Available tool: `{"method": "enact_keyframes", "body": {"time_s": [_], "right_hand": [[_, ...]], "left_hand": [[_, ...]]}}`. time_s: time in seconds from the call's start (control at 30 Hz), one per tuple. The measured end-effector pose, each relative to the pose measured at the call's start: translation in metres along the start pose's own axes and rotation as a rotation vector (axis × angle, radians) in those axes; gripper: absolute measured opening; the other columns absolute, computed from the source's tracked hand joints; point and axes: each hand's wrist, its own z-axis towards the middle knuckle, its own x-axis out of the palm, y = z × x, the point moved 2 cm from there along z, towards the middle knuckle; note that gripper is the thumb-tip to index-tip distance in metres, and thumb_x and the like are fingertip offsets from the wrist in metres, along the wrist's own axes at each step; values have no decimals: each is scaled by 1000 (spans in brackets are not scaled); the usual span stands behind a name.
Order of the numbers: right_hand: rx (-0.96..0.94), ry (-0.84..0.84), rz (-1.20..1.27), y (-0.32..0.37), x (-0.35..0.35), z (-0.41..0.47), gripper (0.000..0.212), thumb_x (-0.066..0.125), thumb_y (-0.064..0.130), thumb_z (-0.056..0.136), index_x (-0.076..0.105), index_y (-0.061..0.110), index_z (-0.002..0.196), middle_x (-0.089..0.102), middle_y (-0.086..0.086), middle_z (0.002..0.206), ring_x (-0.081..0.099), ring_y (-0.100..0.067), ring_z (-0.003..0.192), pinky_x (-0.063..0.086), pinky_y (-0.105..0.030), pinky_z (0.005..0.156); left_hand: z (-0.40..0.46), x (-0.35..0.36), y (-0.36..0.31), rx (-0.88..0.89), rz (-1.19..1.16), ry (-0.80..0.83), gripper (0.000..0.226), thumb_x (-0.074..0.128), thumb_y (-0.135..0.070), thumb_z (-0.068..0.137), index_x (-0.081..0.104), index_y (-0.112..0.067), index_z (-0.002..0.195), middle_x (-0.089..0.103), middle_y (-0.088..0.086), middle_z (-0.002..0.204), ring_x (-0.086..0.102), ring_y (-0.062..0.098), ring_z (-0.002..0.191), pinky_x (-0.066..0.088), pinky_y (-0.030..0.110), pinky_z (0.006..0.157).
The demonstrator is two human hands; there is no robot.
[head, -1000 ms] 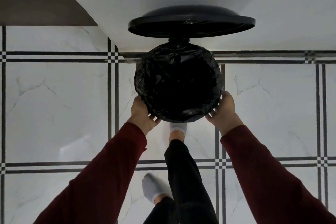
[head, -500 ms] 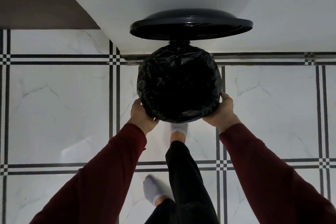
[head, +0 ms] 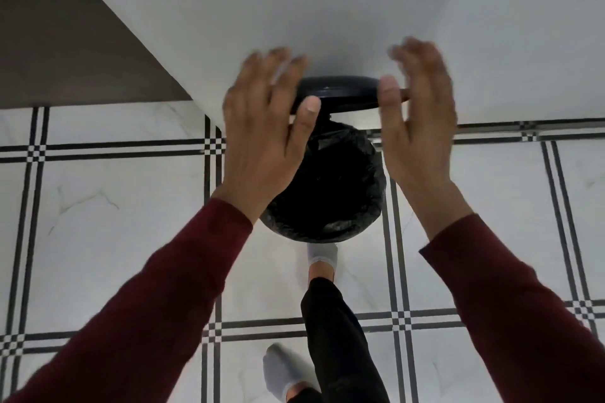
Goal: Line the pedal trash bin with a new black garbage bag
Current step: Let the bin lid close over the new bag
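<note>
The round pedal bin stands on the tiled floor against the white wall, its black lid (head: 347, 93) raised upright. A crinkled black garbage bag (head: 340, 193) covers the bin's rim and inside. My left hand (head: 262, 144) and my right hand (head: 419, 127) hover above the bin, off the bag, palms down, fingers spread and blurred, holding nothing. They partly hide the lid's ends and the bin's left side. My foot in a grey sock (head: 322, 255) rests at the bin's front base, where the pedal is hidden.
A white wall (head: 327, 10) rises right behind the bin; a brown surface (head: 65, 52) fills the upper left. White marble floor tiles (head: 114, 222) with black lines surround the bin. My other socked foot (head: 281, 370) stands nearer to me.
Both hands let go of the bag at the bin's front rim and rose up, fingers opening. The view tilted and the lid looks lower in the frame.
</note>
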Motion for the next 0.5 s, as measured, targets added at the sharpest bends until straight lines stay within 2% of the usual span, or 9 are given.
{"method": "enact_keyframes", "body": {"time_s": [0.1, 0.17, 0.23, 0.37, 0.5], "right_hand": [[-100, 278, -131, -1, 15, 18, 42, 41, 38, 109, 65, 13, 133, 66, -6, 135, 59, -27, 128, 47, -50, 106], [-110, 394, -195, -9, 23, 15, 47, 35, 44, 109, 65, 16, 131, 69, -3, 130, 63, -26, 121, 49, -52, 100], [-105, 452, -215, -12, 21, 5, 51, 32, 46, 109, 63, 15, 135, 68, -3, 136, 61, -27, 127, 47, -52, 104], [-41, 578, -262, -6, 10, -27, 64, 26, 49, 105, 53, 10, 149, 54, -10, 155, 45, -28, 146, 36, -54, 118], [64, 714, -255, -5, 2, -74, 58, 36, 40, 110, 33, 16, 162, 27, 0, 171, 16, -19, 160, 12, -50, 129]], "left_hand": [[20, 6, 0, 95, 139, 251, 52, 25, -51, 110, 49, -28, 150, 51, -2, 154, 41, 25, 147, 38, 52, 111], [19, 11, 9, 108, 147, 311, 51, 26, -52, 110, 49, -29, 150, 54, -2, 151, 47, 25, 141, 42, 52, 107], [9, 12, 13, 131, 161, 337, 52, 27, -52, 110, 47, -29, 152, 53, -1, 153, 49, 26, 139, 43, 51, 107], [-26, 16, 12, 138, 169, 415, 56, 28, -53, 108, 43, -27, 156, 47, -1, 160, 45, 30, 143, 41, 54, 111], [-77, 22, 6, 134, 195, 480, 61, 29, -52, 108, 40, -19, 158, 42, 1, 164, 37, 33, 150, 38, 54, 114]]}}
